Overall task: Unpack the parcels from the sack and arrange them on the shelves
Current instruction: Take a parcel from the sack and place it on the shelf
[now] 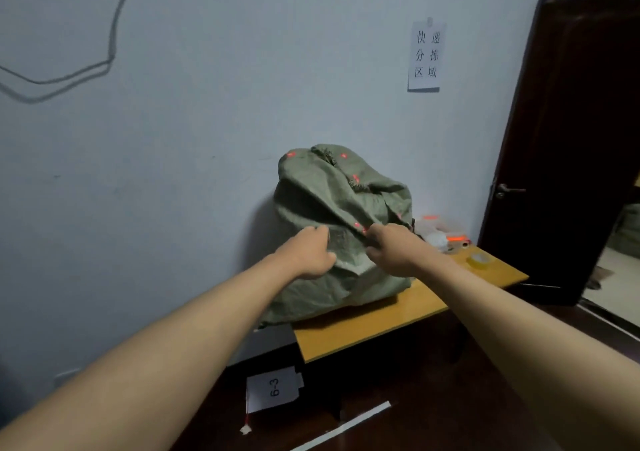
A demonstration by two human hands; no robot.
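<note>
I have both hands, left hand (309, 256) and right hand (391, 248), fingers clenched on the sack (332, 205) cloth. It sits shut on the desk (367, 326). Opening step, I judge; next, find its mouth.

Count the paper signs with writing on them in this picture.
2. One paper sign hangs on the wall above the sack; another, marked 6-3, lies on the floor below the table. Others may be out of view.

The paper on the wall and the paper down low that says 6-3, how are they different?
The paper on the wall hangs high, beside the dark door; the 6-3 paper sits low, below the table. The wall paper carries six Chinese characters, upright; the 6-3 paper shows only that number, turned sideways. The wall paper is tall and narrow; the 6-3 paper looks squarer. Both are white with dark print.
</note>
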